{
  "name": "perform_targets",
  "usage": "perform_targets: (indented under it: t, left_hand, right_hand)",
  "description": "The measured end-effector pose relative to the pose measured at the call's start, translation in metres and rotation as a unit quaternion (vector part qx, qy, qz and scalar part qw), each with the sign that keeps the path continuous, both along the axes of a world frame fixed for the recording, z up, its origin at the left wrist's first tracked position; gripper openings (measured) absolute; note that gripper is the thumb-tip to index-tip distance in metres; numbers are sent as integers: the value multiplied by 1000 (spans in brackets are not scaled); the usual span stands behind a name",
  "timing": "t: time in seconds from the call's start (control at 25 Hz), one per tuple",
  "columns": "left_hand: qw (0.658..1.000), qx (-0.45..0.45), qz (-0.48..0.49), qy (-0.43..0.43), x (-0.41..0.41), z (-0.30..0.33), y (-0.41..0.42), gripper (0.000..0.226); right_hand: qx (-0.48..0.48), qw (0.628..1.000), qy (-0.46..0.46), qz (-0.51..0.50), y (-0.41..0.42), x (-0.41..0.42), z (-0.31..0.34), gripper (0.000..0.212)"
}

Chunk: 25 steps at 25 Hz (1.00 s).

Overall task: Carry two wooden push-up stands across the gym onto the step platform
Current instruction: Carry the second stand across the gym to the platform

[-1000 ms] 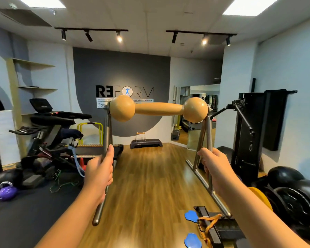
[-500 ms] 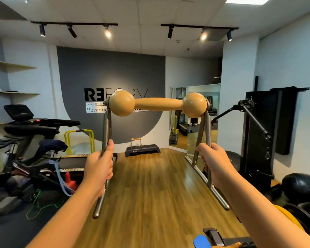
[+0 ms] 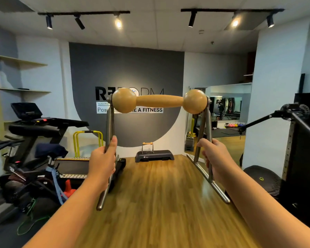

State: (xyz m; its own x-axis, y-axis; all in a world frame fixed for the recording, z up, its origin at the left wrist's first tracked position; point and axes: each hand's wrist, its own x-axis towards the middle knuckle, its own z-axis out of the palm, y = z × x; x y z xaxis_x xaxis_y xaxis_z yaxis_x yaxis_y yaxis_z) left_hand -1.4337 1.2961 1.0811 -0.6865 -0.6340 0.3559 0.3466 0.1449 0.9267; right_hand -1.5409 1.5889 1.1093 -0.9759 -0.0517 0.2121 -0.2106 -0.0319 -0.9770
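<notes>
Two push-up stands: one (image 3: 159, 101) gripped by both hands, one (image 3: 147, 147) on step platform (image 3: 161, 154)

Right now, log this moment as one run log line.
phase: carrying | left hand: grips stand leg | right hand: grips other leg | held stand: upright, airborne | second stand: on step platform ahead

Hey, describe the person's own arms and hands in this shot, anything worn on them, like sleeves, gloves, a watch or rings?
Both forearms are bare up to the bottom edge of the picture: no sleeves show. The left hand and the right hand wear no gloves. No watch, band or bracelet shows on either wrist, and no ring can be made out on the visible fingers.
</notes>
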Motion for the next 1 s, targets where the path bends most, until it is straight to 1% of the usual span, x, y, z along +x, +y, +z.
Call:
perform_targets:
  t: [0.16,0.32,0.52,0.64,0.76,1.0]
  left_hand:
    - [999,-12,-29,27,-143,-6,-55,57]
    - [998,2,-54,31,-293,-1,-112,55]
    - [997,5,-75,28,-459,-2,-158,55]
    - [997,-19,-71,29,-559,-7,-180,55]
    - [997,-34,-59,29,-660,-9,-197,56]
    - [998,-36,-35,23,-865,12,-244,60]
  right_hand:
    - [-5,1000,9,0,-51,-145,-11,18]
    - [-5,999,23,-21,-101,-284,-6,15]
    - [-4,999,25,-41,-145,-437,2,12]
    - [-1,999,20,-44,-167,-541,-8,9]
    - [5,999,24,-33,-185,-648,-12,15]
    - [28,1000,14,-5,-235,-867,11,23]
